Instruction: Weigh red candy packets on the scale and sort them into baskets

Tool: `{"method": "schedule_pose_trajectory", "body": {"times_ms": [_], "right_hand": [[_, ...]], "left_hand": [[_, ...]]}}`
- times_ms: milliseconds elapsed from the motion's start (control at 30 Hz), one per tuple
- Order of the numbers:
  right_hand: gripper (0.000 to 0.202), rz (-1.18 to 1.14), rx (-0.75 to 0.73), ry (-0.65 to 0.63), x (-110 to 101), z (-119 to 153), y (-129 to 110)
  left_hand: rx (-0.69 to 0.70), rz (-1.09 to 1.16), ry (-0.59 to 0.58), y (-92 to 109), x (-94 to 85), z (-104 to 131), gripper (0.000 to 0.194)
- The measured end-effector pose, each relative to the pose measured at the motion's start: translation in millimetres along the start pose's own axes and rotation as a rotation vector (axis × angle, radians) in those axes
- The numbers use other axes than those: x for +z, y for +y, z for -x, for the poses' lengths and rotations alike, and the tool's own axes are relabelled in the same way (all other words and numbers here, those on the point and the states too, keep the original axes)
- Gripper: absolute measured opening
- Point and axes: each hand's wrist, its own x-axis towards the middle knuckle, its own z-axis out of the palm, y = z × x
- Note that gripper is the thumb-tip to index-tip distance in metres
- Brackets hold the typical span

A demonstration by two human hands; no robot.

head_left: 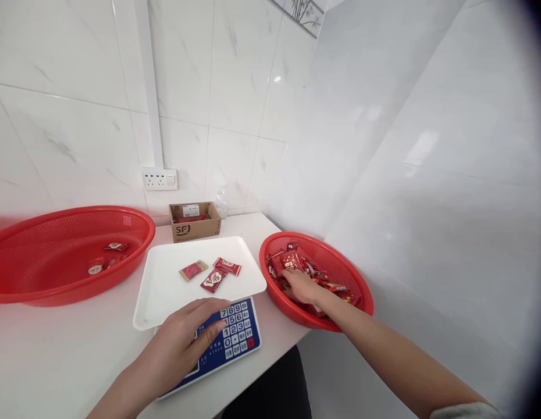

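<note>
My left hand [181, 343] lies flat, fingers together, on the blue keypad panel of a weighing scale [235, 340], holding nothing. The scale's white tray [166, 291] carries three wrapped candies [213, 273], two red and one gold-and-red. My right hand [299, 286] reaches into a small red mesh basket [353, 279] filled with several red candy packets [292, 262]; its fingers are down among the packets, and I cannot tell whether they hold one.
A large red mesh basket [43, 291] at the left holds a few candies [116, 247]. A small open cardboard box [195, 221] stands against the tiled wall below a socket [159, 178]. The white counter ends just past the small basket.
</note>
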Motion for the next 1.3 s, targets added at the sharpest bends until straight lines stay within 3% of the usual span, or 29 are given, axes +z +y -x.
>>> {"method": "schedule_pose_trajectory", "body": {"times_ms": [67,167,333,500,600,700,867,967,1167,1300], "right_hand": [[0.040,-0.036,0.001,0.019,-7,-1,0],[0.043,-0.109,-0.019,0.141,-24,-5,-8],[0.039,-0.275,-0.208,0.294,-46,-20,-59],[0.042,-0.372,-0.408,0.303,-31,-44,-124],[0.047,-0.372,-0.504,0.233,-16,-52,-144],[0.052,-0.343,-0.571,0.135,-6,-51,-148],[0.034,-0.247,-0.560,0.034,-5,-39,-142],[0.031,-0.230,-0.521,0.050,-8,-38,-143],[0.047,-0.180,-0.408,0.114,1,-57,-160],[0.033,-0.162,-0.401,0.145,9,-64,-170]], "left_hand": [[0.006,-0.006,-0.009,-1,-2.0,0,0.033],[0.027,-0.007,-0.050,2,-7.2,-1,0.034],[0.086,-0.049,-0.156,8,-14.2,-4,0.038],[0.109,-0.071,-0.167,6,-16.1,-4,0.037],[0.105,-0.091,-0.142,1,-21.5,-1,0.037],[0.078,-0.104,-0.098,-6,-30.2,1,0.038],[0.021,-0.154,-0.011,-18,-41.3,1,0.039],[-0.004,-0.183,0.026,-24,-42.6,0,0.039],[0.037,-0.209,0.022,-22,-37.7,-1,0.039],[0.056,-0.201,-0.013,-19,-32.7,-3,0.040]]}}
